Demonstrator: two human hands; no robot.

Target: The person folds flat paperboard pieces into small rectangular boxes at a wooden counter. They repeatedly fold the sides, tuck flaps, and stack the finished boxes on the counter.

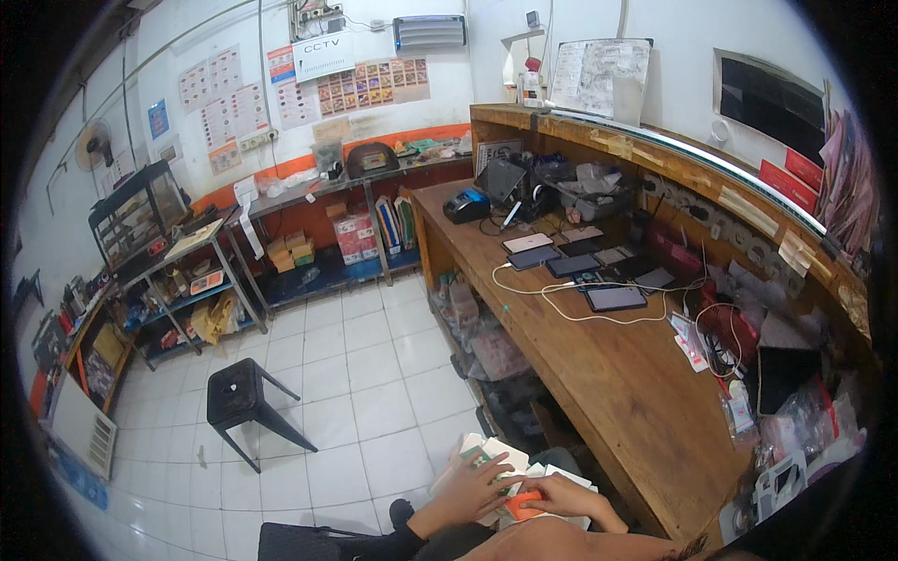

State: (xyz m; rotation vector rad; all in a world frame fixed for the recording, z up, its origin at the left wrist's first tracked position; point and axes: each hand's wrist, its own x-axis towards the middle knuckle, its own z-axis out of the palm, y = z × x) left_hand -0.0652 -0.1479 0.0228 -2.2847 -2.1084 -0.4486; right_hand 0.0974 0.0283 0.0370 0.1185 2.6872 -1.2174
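Both hands work low in the head view, over the person's lap, just off the near end of the wooden surface (599,374). Left hand (468,491) lies spread, fingers extended and flat, on a stack of white cards or small packets (491,453); some show green print. Grip here is released: pressing down, not clasping. Right hand (561,496) is partly curled, thumb and fingers pinching a small orange item (522,506) that sits at the near edge of the stack, between the two hands. What the orange item is cannot be told; it is too small. The stack itself rests on the lap, not on the surface, so it has no firm support. Judgement: to sort through the stack well, keep the left palm steady as a clamp so the pieces do not fan out or slide to the tiled floor (365,374), and let the right hand pull one piece at a time. A black stool (241,397) stands well apart, to the left.
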